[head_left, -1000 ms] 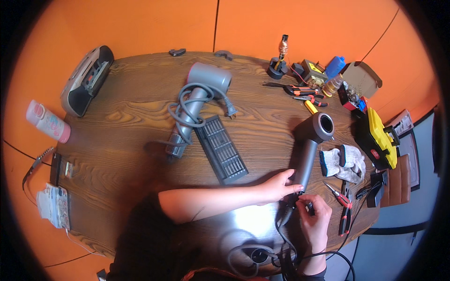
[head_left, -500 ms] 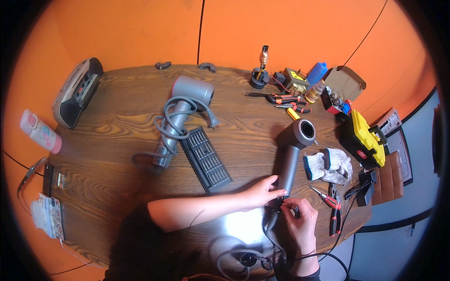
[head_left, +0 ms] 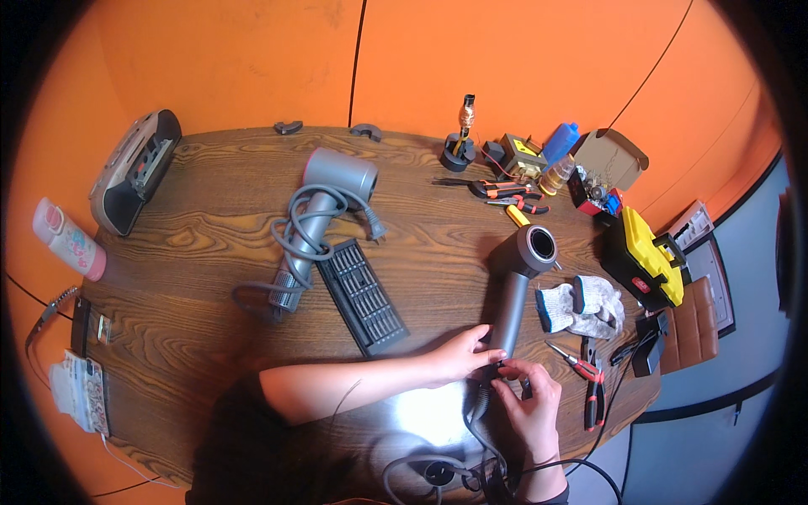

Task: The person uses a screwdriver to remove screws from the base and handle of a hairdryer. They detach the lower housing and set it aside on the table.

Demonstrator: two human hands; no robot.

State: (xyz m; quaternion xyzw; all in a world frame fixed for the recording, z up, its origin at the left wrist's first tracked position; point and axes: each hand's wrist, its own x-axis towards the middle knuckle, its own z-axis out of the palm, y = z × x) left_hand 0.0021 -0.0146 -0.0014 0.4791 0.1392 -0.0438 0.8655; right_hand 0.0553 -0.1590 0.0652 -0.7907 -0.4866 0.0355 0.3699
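A grey hair dryer (head_left: 508,316) stands out in front of me, its round head away from me and its handle pointing toward me. My left hand (head_left: 470,353) grips the lower end of that handle, the thumb lying across it. Right beside it, my right hand (head_left: 532,402) has its thumb and forefinger pinched at the handle's end, where the ribbed cord sleeve (head_left: 481,402) comes out. Whatever small part sits between those fingertips is hidden. The dryer's grey cord (head_left: 404,463) loops on the table below my hands.
Left of centre lies a second hair dryer (head_left: 341,172) wrapped in its cord, beside a bit set (head_left: 362,299). At right are work gloves (head_left: 581,307), a red-handled screwdriver (head_left: 576,362), pliers (head_left: 595,404) and a yellow-lidded toolbox (head_left: 644,257). More pliers (head_left: 513,189) lie farther back.
The whole view has shifted slightly down and left. Both hands keep their places at the handle's end, with the right fingers moving only a little.
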